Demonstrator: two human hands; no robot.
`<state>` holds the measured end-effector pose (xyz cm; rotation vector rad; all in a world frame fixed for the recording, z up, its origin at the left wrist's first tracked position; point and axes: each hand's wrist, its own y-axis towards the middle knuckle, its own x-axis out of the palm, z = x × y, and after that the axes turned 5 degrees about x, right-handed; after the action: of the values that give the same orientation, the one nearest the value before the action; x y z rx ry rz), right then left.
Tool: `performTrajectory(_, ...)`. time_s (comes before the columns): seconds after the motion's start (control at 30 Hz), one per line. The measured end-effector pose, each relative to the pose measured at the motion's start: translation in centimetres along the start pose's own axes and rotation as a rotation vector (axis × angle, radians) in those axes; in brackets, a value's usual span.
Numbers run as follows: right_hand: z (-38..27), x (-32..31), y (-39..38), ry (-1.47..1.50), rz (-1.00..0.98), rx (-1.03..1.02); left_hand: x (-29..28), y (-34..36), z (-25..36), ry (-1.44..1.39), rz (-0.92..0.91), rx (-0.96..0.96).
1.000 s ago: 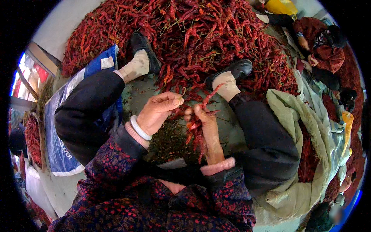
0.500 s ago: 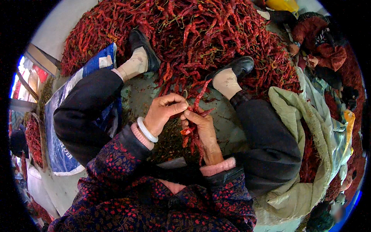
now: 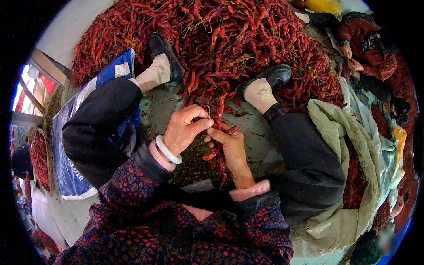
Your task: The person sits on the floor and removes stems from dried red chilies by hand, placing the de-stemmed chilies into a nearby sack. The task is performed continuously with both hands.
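Observation:
Between my knees, both hands meet with fingertips nearly touching. My left hand [image 3: 183, 130], with a white bangle at the wrist, pinches a thin pale chili stem [image 3: 208, 108] between thumb and forefinger. Several dried red chilies [image 3: 221, 108] are gripped in my right hand [image 3: 234, 150]; some stick up past the thumb and others hang below the curled fingers. Parts of those chilies are hidden behind the right thumb and palm. Just beyond my feet rises a large heap of dried red chilies [image 3: 221, 44].
A blue and white sack [image 3: 73, 172] lies under my left leg. On the right, a pale green woven sack [image 3: 335, 229] holds more chilies. A co-worker's hands [image 3: 351, 59] show at the upper right. Stem scraps [image 3: 190, 165] litter the floor between my legs.
Both hands have shifted slightly left, and the upright chili in my right hand now leans less. At the upper right, the co-worker's hands have come together.

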<state>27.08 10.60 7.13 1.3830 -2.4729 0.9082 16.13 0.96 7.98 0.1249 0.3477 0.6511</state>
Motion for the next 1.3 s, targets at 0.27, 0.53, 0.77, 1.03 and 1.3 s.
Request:
performTrajectory(0.27,0.3,0.0,-0.5,-0.109,-0.051,-0.132,-0.3,-0.5,-0.6,-0.621,-0.067,-0.577)
performTrajectory(0.53,1.0,-0.5,-0.1,-0.083,-0.047,0.036,0.8,-0.7,1.1,0.532,0.028,0.511)
performTrajectory(0.77,1.9,-0.5,0.1,-0.263,0.036,-0.1,1.0,-1.1,0.0,0.336,0.062,0.194)
performTrajectory(1.03,1.1,-0.3,-0.4,-0.358,0.064,-0.227,-0.5,-0.7,0.6,0.086,-0.091,-0.176)
performTrajectory(1.3,-0.2,0.5,-1.5,-0.745,0.037,-0.511,-1.0,-1.4,-0.7,-0.689,-0.081,-0.58)
